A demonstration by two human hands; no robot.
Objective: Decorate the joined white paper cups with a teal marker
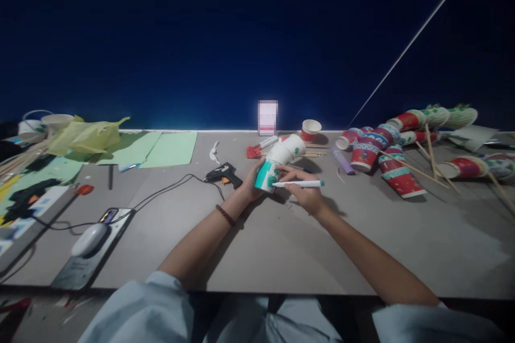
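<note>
Closest to my camera, the pale sleeves (140,311) frame the near edge of the worktop (225,262), with a phone (76,273) off to the left and the forearms reaching past it. Beyond, my right hand (308,193) is closed on a white pen (303,184), thumb and fingers pinching the barrel, its tip aimed left at the round green mark on the cup chain (265,174); I can't tell from here whether it touches. My left hand (251,185) is wrapped round the chain's near cup from the left, gripping it over the middle of the worktop. To draw cleanly, I'd brace that near cup firmly without denting the paper, rest the right fingertips against the chain for steadiness, press lightly, and turn the cup to the pen rather than stretching the wrist. The chain's long axis slants: its green-and-white end points near and slightly left, its white end far and to the right. Which way the near cup's mouth faces, I can't make out. A black glue gun (223,172) lies just left of the left hand, decorated cups (368,150) lie off to the right, and a red cup (310,131) stands upright behind, near the dark wall (181,53).
</note>
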